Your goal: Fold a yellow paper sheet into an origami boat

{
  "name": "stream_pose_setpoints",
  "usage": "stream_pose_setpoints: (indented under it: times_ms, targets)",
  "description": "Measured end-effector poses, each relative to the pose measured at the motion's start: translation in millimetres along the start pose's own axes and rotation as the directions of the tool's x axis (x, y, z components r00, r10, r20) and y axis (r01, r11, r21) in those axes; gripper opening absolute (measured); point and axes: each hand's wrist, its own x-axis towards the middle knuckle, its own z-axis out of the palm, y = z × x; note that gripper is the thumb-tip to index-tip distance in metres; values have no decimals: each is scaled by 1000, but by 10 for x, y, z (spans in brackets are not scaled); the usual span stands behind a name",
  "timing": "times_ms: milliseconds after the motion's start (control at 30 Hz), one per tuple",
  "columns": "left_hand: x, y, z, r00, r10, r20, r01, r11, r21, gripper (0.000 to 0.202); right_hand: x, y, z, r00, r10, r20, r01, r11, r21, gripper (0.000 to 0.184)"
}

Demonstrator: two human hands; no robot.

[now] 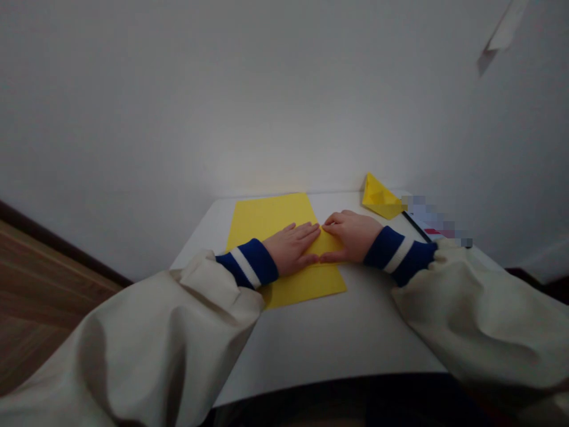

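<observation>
Yellow paper (pixel 271 214) lies on the white table. Another yellow layer (pixel 329 242) shows between my hands, with an edge running across near my thumbs. Whether it is a fold or a separate piece I cannot tell. My left hand (pixel 291 248) rests flat on the paper, fingers stretched out to the right. From the right side, my right hand (pixel 351 236) touches the same layer, its thumb spread from the bent forefinger. The tips of both hands nearly meet. Beyond my right hand stands a folded yellow paper boat (pixel 381 198).
The white table (pixel 347 338) backs onto a pale wall (pixel 284 101). At its right edge lies a flat, partly blurred item with a dark border (pixel 416 225). A wooden panel (pixel 53 296) is at the left. Something white (pixel 509 26) is on the wall, upper right.
</observation>
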Motion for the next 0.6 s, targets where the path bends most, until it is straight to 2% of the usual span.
stream_pose_setpoints:
  times_ms: [300, 600]
  targets:
    - [2, -47, -13, 1000, 0, 14, 1, 996, -89, 81, 12, -4, -43, 1000, 9, 21, -9, 1000, 17, 84]
    - [-23, -121, 30, 995, -16, 95, 21, 998, -55, 82, -2, 219, 129, 992, -119, 46, 115, 990, 77, 89]
